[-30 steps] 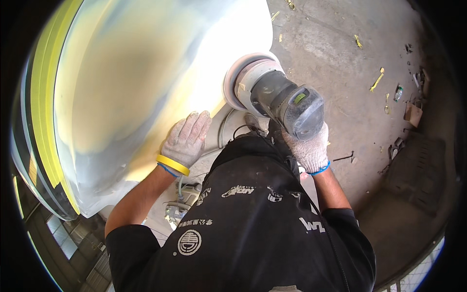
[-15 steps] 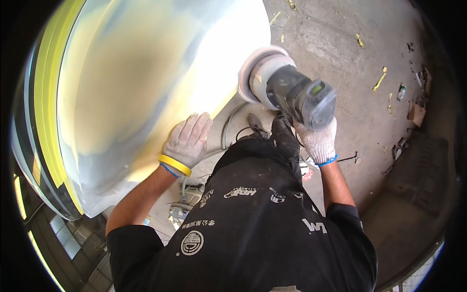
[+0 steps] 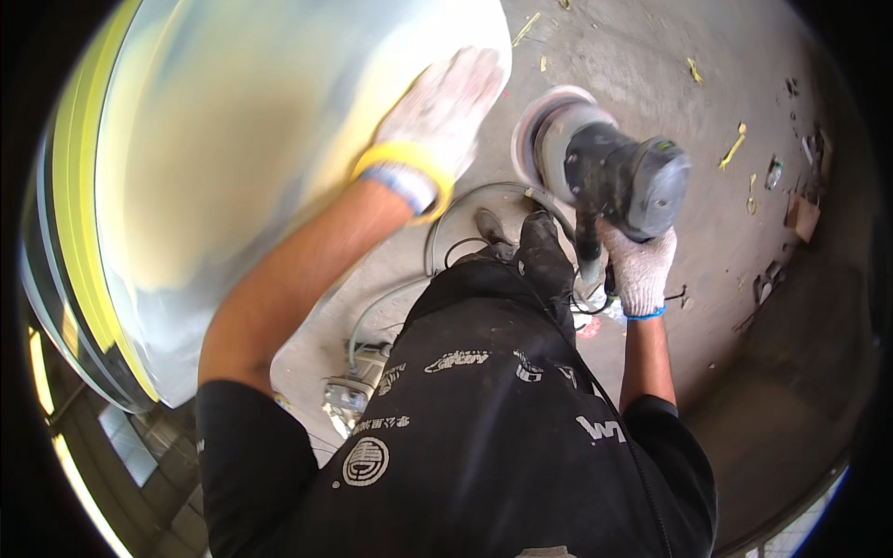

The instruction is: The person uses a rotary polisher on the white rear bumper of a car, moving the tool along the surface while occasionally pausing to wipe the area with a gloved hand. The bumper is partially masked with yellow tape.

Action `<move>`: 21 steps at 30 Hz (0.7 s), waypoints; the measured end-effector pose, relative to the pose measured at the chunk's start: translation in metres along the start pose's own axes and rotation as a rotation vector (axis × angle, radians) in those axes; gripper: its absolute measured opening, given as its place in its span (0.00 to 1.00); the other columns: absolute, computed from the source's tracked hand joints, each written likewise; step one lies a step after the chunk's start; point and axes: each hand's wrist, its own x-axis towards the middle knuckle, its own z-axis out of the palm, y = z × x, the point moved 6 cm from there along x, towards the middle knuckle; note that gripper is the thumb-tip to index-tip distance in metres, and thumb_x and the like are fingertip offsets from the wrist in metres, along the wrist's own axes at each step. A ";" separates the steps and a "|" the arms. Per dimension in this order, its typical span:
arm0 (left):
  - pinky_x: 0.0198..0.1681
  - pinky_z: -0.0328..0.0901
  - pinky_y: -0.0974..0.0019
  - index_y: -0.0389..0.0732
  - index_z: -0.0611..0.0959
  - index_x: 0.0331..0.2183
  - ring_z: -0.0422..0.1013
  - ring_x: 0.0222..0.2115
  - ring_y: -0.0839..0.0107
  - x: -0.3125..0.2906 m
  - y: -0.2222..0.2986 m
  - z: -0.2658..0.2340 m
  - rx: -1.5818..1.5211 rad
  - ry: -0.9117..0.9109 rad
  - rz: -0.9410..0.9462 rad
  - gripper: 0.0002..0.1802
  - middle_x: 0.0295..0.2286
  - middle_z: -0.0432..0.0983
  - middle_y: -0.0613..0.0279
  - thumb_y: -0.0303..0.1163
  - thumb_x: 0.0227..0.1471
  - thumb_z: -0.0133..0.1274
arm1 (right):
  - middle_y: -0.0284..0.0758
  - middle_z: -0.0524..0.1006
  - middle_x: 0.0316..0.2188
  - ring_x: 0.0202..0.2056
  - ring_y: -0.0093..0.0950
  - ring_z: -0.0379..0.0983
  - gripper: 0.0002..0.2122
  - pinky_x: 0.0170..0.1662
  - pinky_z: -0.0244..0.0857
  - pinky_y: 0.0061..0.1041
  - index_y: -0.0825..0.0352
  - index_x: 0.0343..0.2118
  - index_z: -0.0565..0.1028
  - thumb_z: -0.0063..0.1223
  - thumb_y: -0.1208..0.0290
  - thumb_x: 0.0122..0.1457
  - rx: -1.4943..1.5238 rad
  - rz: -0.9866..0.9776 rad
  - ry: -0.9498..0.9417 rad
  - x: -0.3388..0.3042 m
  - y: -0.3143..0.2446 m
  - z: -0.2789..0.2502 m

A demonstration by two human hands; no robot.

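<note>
A large curved body panel (image 3: 233, 158), white-grey with cream-yellow patches, fills the left side. My left hand (image 3: 445, 110), in a whitish glove with a yellow wristband, lies stretched out over the panel's right edge, somewhat blurred. Its fingers are extended and hold nothing. My right hand (image 3: 642, 265), in a knitted white glove, grips a black and grey power sander (image 3: 609, 167). The sander's round pad faces the panel, apart from its edge. Part of my right-hand grip is hidden under the tool body.
A hose (image 3: 437, 223) loops across the floor by my shoes (image 3: 493, 226). Below the panel stands a small machine (image 3: 346, 395) with a hose attached. Yellow tape strips (image 3: 733, 146), a bottle (image 3: 774, 173) and a cardboard piece (image 3: 802, 217) lie at the right. Yellow tape (image 3: 82, 205) borders the panel's left side.
My left hand has slid up and right along the panel to its edge. The sander in my right hand has moved right, away from the panel edge.
</note>
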 end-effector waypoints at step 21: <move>0.51 0.61 0.63 0.47 0.80 0.40 0.67 0.48 0.68 -0.235 0.017 0.001 -0.190 0.135 -0.155 0.20 0.44 0.73 0.68 0.28 0.39 0.55 | 0.41 0.73 0.49 0.49 0.32 0.73 0.34 0.52 0.67 0.30 0.67 0.55 0.66 0.70 0.71 0.42 -0.245 -0.346 -0.487 -0.068 -0.068 0.077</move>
